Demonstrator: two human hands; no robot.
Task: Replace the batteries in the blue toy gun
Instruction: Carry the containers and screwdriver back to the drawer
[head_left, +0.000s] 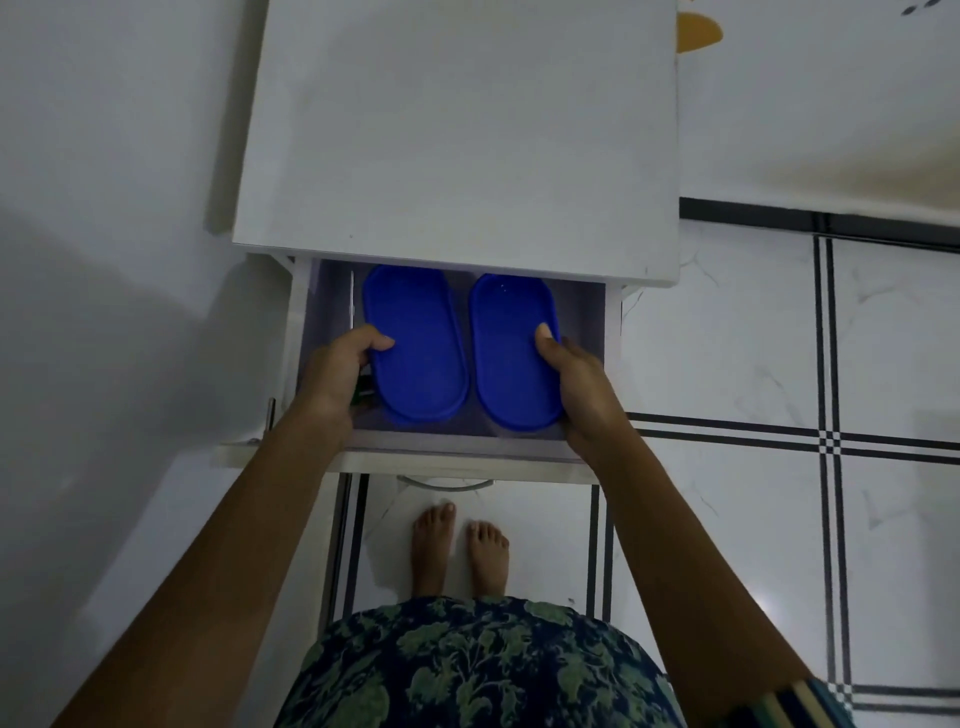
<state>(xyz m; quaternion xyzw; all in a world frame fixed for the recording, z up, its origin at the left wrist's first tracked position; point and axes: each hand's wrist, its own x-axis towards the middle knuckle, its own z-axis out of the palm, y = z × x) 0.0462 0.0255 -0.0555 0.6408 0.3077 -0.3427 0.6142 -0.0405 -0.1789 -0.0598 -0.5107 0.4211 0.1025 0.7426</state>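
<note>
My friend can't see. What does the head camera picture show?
In an open white drawer, the left hand holds the left blue box and the right hand holds the right blue box. Bare feet stand on tiles below.

Blue oval lids (415, 343) (511, 358); white drawer (452, 460); white floor tiles (769, 332) crossed by black double lines; dark garment (467, 670) printed with green leaves.

Left hand (337, 371), right hand (576, 387), both curled.
</note>
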